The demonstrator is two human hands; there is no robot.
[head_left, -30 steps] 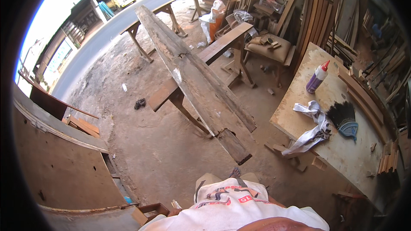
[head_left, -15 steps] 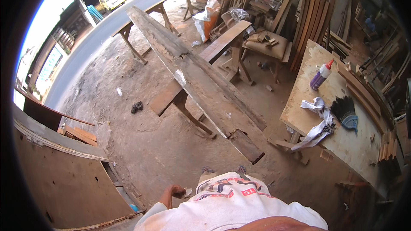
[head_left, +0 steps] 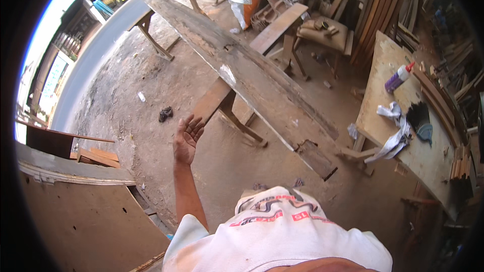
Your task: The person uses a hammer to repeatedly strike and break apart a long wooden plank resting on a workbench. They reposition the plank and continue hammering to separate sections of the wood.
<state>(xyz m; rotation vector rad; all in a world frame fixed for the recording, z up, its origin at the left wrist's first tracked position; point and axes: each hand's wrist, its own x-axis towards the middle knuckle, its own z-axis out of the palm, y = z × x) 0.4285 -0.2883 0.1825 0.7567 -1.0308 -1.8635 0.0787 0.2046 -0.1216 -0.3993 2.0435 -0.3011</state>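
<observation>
My left hand (head_left: 187, 140) is stretched forward over the dirt ground, palm turned up and fingers spread, with nothing in it. It is close to the end of a brown cross plank (head_left: 212, 102) on a trestle, apart from it. A long, weathered wooden board (head_left: 252, 88) lies slantwise across this plank and a far trestle. Its near end is broken, with a dark reddish-brown block-like piece (head_left: 318, 161) at the corner. My right hand is out of view.
At right, a worktable (head_left: 379, 106) holds a purple-and-white bottle (head_left: 399, 77), a white cloth (head_left: 396, 136) and a blue brush (head_left: 423, 127). Wood planks (head_left: 385, 15) lean behind a padded stool (head_left: 322, 34). A wooden panel (head_left: 91, 221) stands at lower left; a black scrap (head_left: 165, 114) lies on the ground.
My left hand has swung from beside my shirt, where a small pale thing was by it, up and forward, and its fingers have spread. The view has shifted slightly.
</observation>
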